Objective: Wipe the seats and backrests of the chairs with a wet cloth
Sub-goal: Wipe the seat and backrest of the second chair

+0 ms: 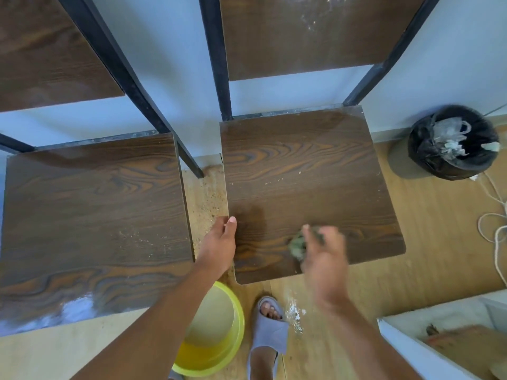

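Observation:
Two dark wood-grain chairs with black metal frames stand side by side against a pale wall. My right hand (325, 259), blurred by motion, is closed on a crumpled greenish wet cloth (297, 245) pressed on the front part of the right chair's seat (301, 174). A darker damp patch shows on that seat near its front left. My left hand (220, 242) rests against the seat's left front edge, thumb on top. The right chair's backrest (301, 37) carries whitish specks. The left chair's seat (93, 215) has crumbs and a wet sheen at its front; its backrest (46, 50) is above.
A yellow-green basin (216, 333) with water sits on the wooden floor under my left arm. My foot in a grey slide (270, 330) stands beside it. A black-lined bin (452, 144) with rubbish is at right, with a white cord (493, 229) and a white box (439, 346).

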